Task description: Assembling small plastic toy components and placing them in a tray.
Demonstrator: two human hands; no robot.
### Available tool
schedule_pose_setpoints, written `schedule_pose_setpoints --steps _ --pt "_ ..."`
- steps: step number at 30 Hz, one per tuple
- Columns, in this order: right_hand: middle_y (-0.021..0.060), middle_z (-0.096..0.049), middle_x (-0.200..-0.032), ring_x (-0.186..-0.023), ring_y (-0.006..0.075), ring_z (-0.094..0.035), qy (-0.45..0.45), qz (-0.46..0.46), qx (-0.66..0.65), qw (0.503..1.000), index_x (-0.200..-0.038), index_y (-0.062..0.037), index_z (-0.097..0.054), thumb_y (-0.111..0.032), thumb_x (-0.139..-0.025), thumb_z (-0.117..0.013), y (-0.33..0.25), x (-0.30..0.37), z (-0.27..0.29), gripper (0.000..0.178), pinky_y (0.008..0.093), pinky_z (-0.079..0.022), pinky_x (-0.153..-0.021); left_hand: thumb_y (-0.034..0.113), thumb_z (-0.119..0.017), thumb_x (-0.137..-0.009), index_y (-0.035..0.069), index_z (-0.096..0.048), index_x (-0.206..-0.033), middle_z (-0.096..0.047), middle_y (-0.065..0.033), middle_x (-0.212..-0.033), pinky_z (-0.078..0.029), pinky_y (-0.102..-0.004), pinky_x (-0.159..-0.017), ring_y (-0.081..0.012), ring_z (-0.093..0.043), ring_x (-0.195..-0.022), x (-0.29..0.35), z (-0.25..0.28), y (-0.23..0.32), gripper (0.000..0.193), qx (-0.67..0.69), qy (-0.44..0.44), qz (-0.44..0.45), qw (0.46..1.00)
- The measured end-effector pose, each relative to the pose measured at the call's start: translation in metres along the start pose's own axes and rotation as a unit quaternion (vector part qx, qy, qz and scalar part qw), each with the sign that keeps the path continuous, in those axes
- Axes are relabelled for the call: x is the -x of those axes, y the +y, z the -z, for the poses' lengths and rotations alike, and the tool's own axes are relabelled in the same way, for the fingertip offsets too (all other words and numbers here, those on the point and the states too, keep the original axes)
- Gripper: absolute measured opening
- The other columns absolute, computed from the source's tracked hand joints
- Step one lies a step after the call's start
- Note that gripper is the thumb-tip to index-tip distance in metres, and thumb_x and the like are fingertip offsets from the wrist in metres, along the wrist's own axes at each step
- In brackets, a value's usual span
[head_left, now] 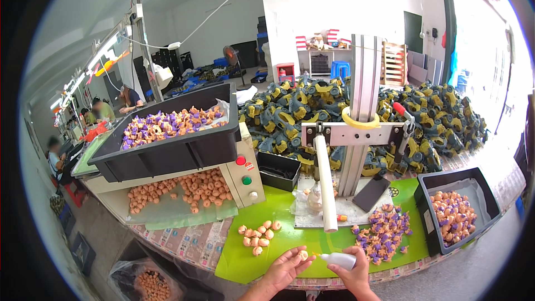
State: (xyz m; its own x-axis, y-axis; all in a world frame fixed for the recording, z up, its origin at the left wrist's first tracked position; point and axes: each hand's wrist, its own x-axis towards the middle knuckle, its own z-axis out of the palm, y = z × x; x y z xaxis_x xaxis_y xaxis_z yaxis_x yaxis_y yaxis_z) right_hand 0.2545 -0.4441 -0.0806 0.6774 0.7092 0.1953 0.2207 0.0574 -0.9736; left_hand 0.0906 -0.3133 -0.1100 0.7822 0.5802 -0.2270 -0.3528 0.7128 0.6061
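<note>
My left hand is closed in a pinch on a small peach-coloured toy head near the front edge of the table. My right hand grips a white squeeze bottle, tilted to the left. The bottle's thin yellowish nozzle points at the toy head, close to it; whether they touch I cannot tell. On the green mat, a loose group of similar toy heads lies beyond my left hand. Right of the bottle is a heap of small peach and purple toy figures.
A hand press with a white lever rises ahead, a dark phone at its base. Black bins of figures stand right and upper left. Grey-yellow toy parts pile up behind. Several people work at the far left.
</note>
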Motion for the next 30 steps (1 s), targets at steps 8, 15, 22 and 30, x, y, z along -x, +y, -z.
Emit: schedule_pose_setpoints --steps 8,15,22,30 --pt "0.0085 -0.06 -0.082 -0.071 0.0201 -0.058 -0.014 0.137 0.107 0.985 -0.088 -0.0031 -0.063 -0.016 -0.063 -0.088 0.002 0.002 -0.003 0.038 0.0325 -0.046 -0.063 0.006 -0.052 -0.097 0.001 -0.05 -0.125 -0.056 -0.0092 -0.119 -0.048 -0.0344 -0.1 -0.0253 -0.057 -0.115 -0.004 0.016 -0.015 0.029 0.0 -0.006 0.001 1.0" --pt "0.009 -0.062 -0.081 -0.072 0.023 -0.06 -0.011 0.169 0.116 0.979 -0.089 -0.0036 -0.063 -0.015 -0.062 -0.087 -0.002 0.001 -0.005 0.038 0.0341 -0.047 -0.063 0.005 -0.052 -0.096 0.001 -0.052 -0.122 -0.056 -0.0095 -0.119 -0.048 -0.0346 -0.1 -0.0227 -0.058 -0.111 -0.006 0.016 -0.017 0.027 0.015 -0.005 -0.014 1.0" --pt "0.0095 -0.063 -0.082 -0.073 0.0239 -0.061 -0.015 0.154 0.115 0.981 -0.089 -0.0041 -0.063 -0.014 -0.062 -0.087 0.002 0.0 -0.008 0.038 0.0345 -0.047 -0.064 0.005 -0.053 -0.096 0.0 -0.052 -0.122 -0.056 -0.0099 -0.118 -0.048 -0.0344 -0.1 -0.0218 -0.058 -0.11 -0.007 0.016 -0.016 0.027 0.024 -0.003 -0.007 1.0" --pt "0.0091 -0.062 -0.08 -0.071 0.0236 -0.06 -0.01 0.158 0.142 0.977 -0.088 -0.0027 -0.064 -0.013 -0.062 -0.086 -0.005 0.002 -0.002 0.036 0.0342 -0.046 -0.063 0.004 -0.055 -0.094 0.001 -0.054 -0.118 -0.058 -0.0101 -0.115 -0.048 -0.0334 -0.1 -0.0256 -0.059 -0.111 -0.007 0.015 -0.017 0.024 0.023 0.002 -0.014 1.0"
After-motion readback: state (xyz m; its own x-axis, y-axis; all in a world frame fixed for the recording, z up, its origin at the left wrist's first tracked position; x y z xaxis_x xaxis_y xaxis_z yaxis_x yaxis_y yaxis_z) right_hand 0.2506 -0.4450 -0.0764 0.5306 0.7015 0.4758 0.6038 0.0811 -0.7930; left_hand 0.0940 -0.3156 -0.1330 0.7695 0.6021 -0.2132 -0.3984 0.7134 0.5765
